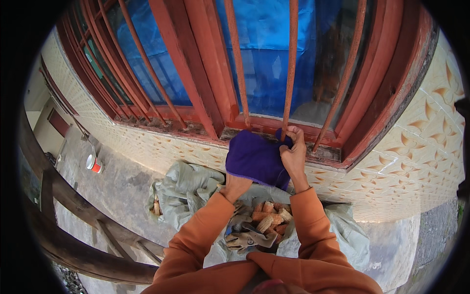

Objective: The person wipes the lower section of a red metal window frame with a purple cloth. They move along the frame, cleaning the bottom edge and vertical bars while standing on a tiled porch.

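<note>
A purple cloth (253,158) hangs at the sill of a red-framed window, in front of and partly around the foot of a rusty metal bar (290,73). My right hand (293,150) pinches the cloth's right part against that bar, its fingers reaching behind it. The cloth covers most of my left hand (237,183); only the wrist and heel of the hand show, so its fingers are hidden. Behind the bars, the window pane (268,81) shows blue sheeting.
Below stand woven plastic sacks (194,183), one holding corn cobs (270,217) with work gloves (249,237) on top. A wooden railing (91,209) curves along the left. A white and red bucket (94,164) is on the concrete floor, and the patterned tile wall (407,147) continues right.
</note>
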The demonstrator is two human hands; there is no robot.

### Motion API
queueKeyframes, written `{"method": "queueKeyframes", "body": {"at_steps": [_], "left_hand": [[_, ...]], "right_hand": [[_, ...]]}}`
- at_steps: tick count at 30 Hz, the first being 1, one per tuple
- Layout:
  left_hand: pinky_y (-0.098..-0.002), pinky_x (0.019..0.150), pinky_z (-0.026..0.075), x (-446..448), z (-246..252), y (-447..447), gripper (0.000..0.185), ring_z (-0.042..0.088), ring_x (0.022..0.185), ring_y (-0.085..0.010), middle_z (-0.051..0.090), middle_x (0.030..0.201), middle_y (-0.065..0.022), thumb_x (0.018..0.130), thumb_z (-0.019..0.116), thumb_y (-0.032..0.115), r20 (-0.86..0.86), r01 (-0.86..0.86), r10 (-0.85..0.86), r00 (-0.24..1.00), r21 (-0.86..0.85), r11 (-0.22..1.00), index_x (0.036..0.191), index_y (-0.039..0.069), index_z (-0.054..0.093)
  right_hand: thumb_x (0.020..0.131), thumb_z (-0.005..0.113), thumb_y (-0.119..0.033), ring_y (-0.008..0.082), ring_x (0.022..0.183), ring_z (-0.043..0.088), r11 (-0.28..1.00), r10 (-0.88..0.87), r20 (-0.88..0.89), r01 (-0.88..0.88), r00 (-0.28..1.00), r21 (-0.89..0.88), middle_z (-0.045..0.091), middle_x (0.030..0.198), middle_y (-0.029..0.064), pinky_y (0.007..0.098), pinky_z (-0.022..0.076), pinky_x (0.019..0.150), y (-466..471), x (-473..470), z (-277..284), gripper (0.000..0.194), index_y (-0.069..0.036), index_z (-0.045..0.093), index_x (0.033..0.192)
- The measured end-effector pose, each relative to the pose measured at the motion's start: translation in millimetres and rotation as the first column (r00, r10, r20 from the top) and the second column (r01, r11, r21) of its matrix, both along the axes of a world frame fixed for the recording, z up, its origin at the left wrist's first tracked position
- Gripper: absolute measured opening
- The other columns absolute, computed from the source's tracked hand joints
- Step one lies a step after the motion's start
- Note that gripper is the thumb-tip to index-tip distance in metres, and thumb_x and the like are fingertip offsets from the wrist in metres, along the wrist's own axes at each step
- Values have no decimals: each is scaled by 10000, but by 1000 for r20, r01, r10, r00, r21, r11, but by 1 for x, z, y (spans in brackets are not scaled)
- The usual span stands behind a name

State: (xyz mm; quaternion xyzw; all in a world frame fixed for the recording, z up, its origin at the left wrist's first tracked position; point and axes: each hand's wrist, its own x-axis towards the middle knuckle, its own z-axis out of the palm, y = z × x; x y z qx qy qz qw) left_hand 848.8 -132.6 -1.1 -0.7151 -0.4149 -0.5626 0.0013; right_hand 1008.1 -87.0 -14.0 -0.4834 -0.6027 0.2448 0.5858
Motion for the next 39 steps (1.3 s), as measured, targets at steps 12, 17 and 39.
{"method": "queueKeyframes", "body": {"at_steps": [12, 17, 39], "left_hand": [[-334, 673, 451, 1, 4, 73, 272, 588, 731, -209, 612, 766, -94, 952, 510, 249, 415, 195, 24, 909, -478, 857, 924, 0, 616], [-275, 791, 462, -36, 18, 76, 345, 566, 888, -113, 621, 976, -16, 957, 545, 335, 477, 418, -110, 872, -607, 676, 1093, 30, 633], [-379, 992, 445, -136, 62, 4, 422, 526, 1175, -256, 489, 1337, -135, 985, 488, 209, 629, 520, -232, 743, -322, 791, 1361, 31, 415]], "right_hand": [[708, 568, 41, 377, 941, 630, 994, -26, 302, -7, 953, 105, 594, 1237, 257, 431, 488, 835, -16, 15, -5, 885, -7, 169, 1496], [676, 582, 55, 406, 1002, 602, 983, -88, 320, 30, 943, 183, 620, 1123, 250, 439, 465, 894, -7, -5, -8, 811, 16, 315, 1441], [908, 707, -272, 50, 590, 428, 897, 48, -405, -218, 913, -385, 512, 651, -67, 215, 366, 542, -103, 15, -71, 277, -4, 652, 952]]}}
